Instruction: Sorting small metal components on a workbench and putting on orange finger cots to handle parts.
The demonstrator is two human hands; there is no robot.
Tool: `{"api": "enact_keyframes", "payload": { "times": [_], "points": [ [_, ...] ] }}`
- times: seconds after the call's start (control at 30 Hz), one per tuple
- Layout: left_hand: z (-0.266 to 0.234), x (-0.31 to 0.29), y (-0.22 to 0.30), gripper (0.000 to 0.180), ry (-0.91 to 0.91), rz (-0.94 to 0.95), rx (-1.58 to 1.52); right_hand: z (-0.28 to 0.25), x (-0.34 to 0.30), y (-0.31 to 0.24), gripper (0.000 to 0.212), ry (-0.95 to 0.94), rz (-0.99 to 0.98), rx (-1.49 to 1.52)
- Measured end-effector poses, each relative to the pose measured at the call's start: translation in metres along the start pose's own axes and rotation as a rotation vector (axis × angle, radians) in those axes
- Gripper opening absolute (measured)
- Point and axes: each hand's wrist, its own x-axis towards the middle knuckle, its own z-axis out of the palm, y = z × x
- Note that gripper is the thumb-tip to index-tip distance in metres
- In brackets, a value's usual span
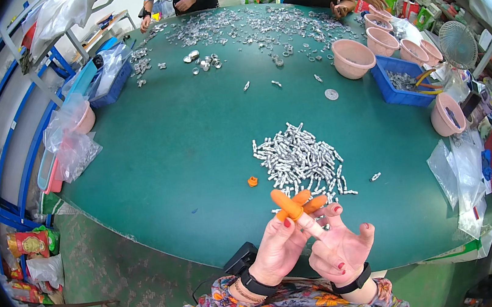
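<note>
While both hands hovered just above the near edge of the green surface (197, 159), I saw the left hand (277, 249) pinching an orange rubber finger cot (287, 204) between thumb and fingers, working it over a finger of the right hand (338, 246). The right hand's fingers were spread, palm up, with two more orange cots (310, 201) on neighbouring fingertips. A loose orange cot (252, 181) lay on the surface beside a heap of small silver metal parts (299, 160). I judged the cot light, soft and stretchy, likely to roll or slip, so best gripped at its open rim. Pink bowls (352, 57) and a blue bin (400, 80) stood far right; two other people worked at the far edge.
</note>
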Motion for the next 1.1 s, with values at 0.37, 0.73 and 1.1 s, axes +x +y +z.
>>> {"api": "enact_keyframes", "payload": {
  "times": [0.37, 0.73, 1.1],
  "points": [
    [-0.004, -0.001, -0.009, 0.052, -0.056, 0.027, -0.122, 0.001, 0.007, -0.002, 0.05, -0.06, 0.023, -0.064],
    [-0.003, -0.004, -0.006, 0.049, 0.042, -0.023, 0.003, 0.002, 0.011, 0.001, 0.047, -0.038, 0.014, 0.016],
    [-0.011, -0.017, 0.021, 0.024, 0.342, 0.796, 1.383, 0.001, 0.013, -0.004, 0.065, 0.014, -0.087, -0.652]
  ]
}}
